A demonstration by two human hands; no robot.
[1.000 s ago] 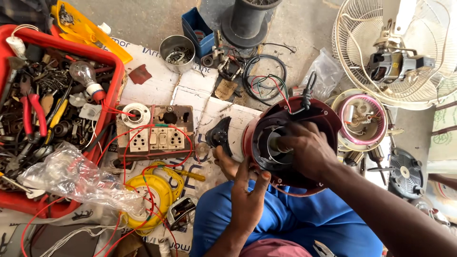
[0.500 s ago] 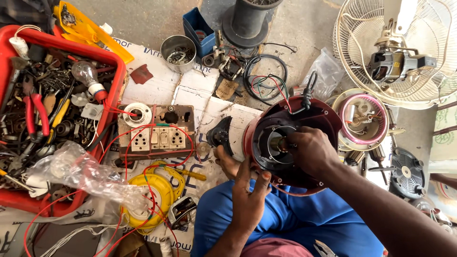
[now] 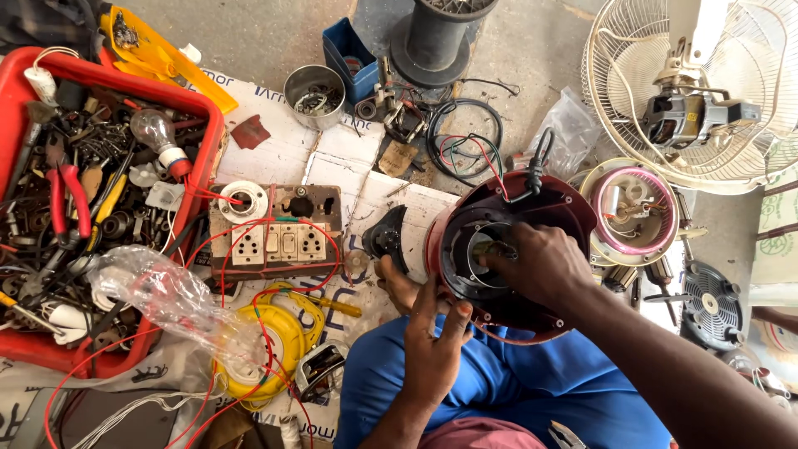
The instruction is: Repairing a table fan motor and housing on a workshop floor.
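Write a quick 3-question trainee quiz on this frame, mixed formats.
1. True or false: the right hand reaches inside the round dark-red motor housing.
2. Multiple choice: where does the left hand rest? A) in the red plastic tool tray B) against the housing's lower left rim C) on the cream wire fan guard
3. Fill in: the clear glass light bulb lies in the red ____.

Key: 1 true; 2 B; 3 tray.
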